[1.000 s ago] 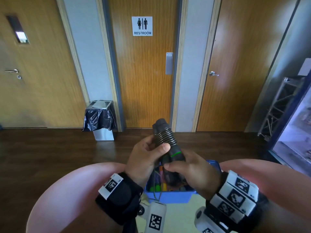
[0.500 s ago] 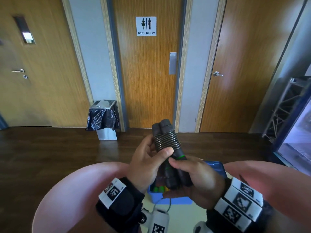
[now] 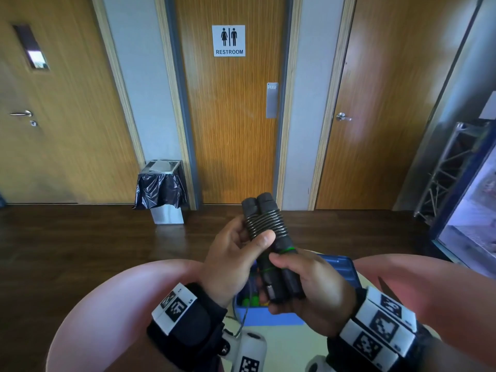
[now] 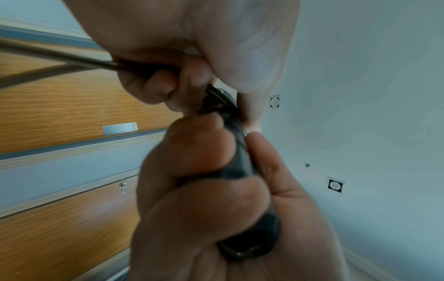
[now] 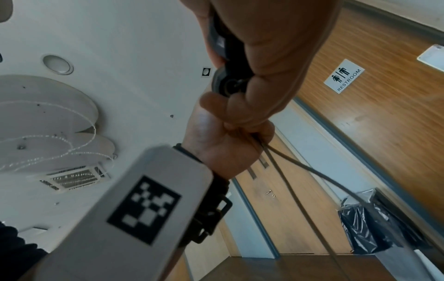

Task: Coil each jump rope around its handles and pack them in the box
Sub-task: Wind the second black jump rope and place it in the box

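Handles (image 3: 271,245) of the black jump rope stay side by side, tilted up in front of the person, above the blue box (image 3: 341,267) on the tabletop (image 3: 284,342). The left hand (image 3: 230,259) grips the upper part, thumb pressed on the stacked rope coils (image 3: 265,224), and the right hand (image 3: 308,291) wraps the lower ends. Compared with a second ago, the coil band looks taller and both handle tops show clearly. Loose rope (image 5: 300,190) trails from the left hand in the right wrist view. Green-tipped items (image 3: 249,300) lie in the box.
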The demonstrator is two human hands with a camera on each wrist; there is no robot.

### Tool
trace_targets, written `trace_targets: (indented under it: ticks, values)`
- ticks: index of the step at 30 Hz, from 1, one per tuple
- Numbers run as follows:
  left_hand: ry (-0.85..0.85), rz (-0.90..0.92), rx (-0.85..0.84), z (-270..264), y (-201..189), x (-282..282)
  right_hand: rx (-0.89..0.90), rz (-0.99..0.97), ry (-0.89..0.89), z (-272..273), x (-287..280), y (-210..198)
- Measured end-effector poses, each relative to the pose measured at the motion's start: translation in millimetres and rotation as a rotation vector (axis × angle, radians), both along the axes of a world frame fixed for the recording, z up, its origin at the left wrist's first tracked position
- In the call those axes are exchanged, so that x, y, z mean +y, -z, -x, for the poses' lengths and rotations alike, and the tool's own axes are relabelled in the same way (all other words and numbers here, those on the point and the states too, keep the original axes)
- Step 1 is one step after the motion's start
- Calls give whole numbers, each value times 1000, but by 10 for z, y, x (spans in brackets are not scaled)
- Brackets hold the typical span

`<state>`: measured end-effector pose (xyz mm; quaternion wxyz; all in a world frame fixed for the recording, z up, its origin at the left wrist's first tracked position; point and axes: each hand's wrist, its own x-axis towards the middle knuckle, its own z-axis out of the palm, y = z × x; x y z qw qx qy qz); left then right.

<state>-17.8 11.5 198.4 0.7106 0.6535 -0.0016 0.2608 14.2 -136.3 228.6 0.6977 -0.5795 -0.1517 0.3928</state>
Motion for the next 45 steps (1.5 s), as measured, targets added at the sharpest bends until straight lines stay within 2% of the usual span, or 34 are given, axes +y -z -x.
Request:
trace_targets:
  ticks: [3, 6, 9, 11, 13, 15, 18, 21, 24, 27, 31, 36, 39, 42, 45]
  values:
    - [13, -7, 11, 5, -5, -16, 20, -4, -20, -13, -26, 10]
    - [-37, 3, -7, 10, 15, -68, 114, -35, -60, 0, -58, 17]
    - [-140, 75, -30, -8, 5, -92, 129, -90, 21, -11, -66, 61]
    - [-214, 107, -27, -34, -35, -54, -64, 5, 195, -31, -71, 91]
    - [-273, 90, -16, -63, -74, -14, -479, 245, 321, -62, -105, 81]
    - [-318, 90, -10, -84, -105, -28, -811, 418, 343, -96, -142, 15]
    - [-335, 163, -17, -106, -151, -113, -1011, 563, 289, -148, -120, 7]
    - [-329, 213, -22, -137, -153, -175, -1125, 555, 271, -171, -63, 110]
    - [-348, 176, -25, -131, -137, -258, -1111, 478, 333, -254, -93, 98]
    - [-393, 219, -48, -130, -137, -297, -1078, 413, 357, -317, -148, 58]
    - [-423, 242, -39, -152, -210, -308, -1159, 403, 318, -255, -182, 162]
    - [-363, 294, -36, -142, -268, -346, -1254, 424, 334, -268, -155, 201]
    - [-370, 326, -34, -128, -268, -357, -1138, 308, 335, -273, -114, 277]
    - [-368, 347, -42, -116, -242, -378, -910, 178, 309, -323, -59, 414]
    - [-366, 353, -40, -106, -201, -394, -763, 139, 259, -326, -37, 470]
